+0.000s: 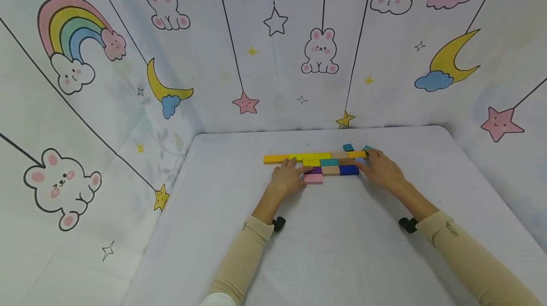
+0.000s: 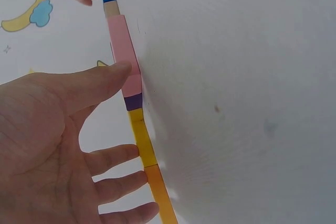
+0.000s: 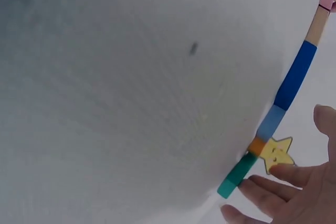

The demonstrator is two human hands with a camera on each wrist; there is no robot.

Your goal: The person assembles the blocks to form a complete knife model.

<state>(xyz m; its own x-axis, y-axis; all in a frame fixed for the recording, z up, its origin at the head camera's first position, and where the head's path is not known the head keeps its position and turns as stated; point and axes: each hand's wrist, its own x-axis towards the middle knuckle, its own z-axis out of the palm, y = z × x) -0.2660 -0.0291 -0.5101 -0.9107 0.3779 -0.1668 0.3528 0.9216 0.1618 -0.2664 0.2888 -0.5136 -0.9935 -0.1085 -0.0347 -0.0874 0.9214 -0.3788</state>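
Observation:
Flat coloured blocks lie edge to edge in rows on the white table. My left hand [image 1: 285, 180] is at their left side, fingers extended. In the left wrist view its thumb overlaps the pink block [image 2: 122, 40], and its fingertips meet the yellow block [image 2: 143, 140] and orange block [image 2: 161, 195]. My right hand [image 1: 382, 171] is at the right end, fingers loosely extended by an orange block [image 1: 357, 154] and the dark blue block [image 1: 349, 170]. The right wrist view has its fingers beside a teal block [image 3: 237, 174]; contact is unclear there.
A separate teal block [image 1: 348, 147] lies behind the rows. The white table [image 1: 333, 249] extends towards me. A printed cloth [image 1: 278, 69] with rabbits, stars and rainbows hangs behind and to the sides.

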